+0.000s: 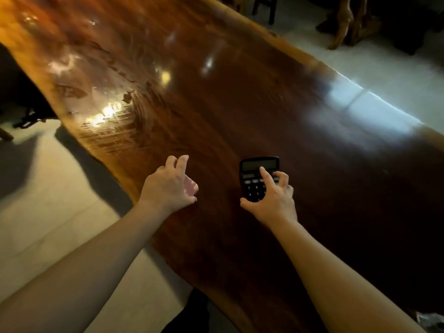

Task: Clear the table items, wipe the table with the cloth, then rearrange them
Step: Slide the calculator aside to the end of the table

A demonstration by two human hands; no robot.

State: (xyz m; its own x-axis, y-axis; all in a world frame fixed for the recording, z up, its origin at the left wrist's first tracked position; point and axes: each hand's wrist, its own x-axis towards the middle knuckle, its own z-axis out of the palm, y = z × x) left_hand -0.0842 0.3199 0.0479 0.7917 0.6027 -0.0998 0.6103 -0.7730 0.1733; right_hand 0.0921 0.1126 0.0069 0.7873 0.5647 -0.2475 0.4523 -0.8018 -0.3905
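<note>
A long, glossy dark wood table (240, 104) with a wavy natural edge runs from the near right to the far left, lamp glare on its far half, over a pale tiled floor (48, 212); carved wooden furniture (348, 22) stands in the dark at one o'clock. The only writing is on the black calculator (258, 176), where white key digits 7, 8 and 4, 5 can be read; the rest of the keys and the display are blurred, and no brand shows. The calculator lies flat on the table near its middle, at about one o'clock from the left hand (171, 186) and directly under the right hand (274, 195). The right hand grips it loosely, thumb at its lower left corner, forefinger stretched across the keys toward the display, other fingers curled at its right edge. The left hand is apart from it, half open with fingers bent like a claw, holding nothing, its heel at the table surface.
</note>
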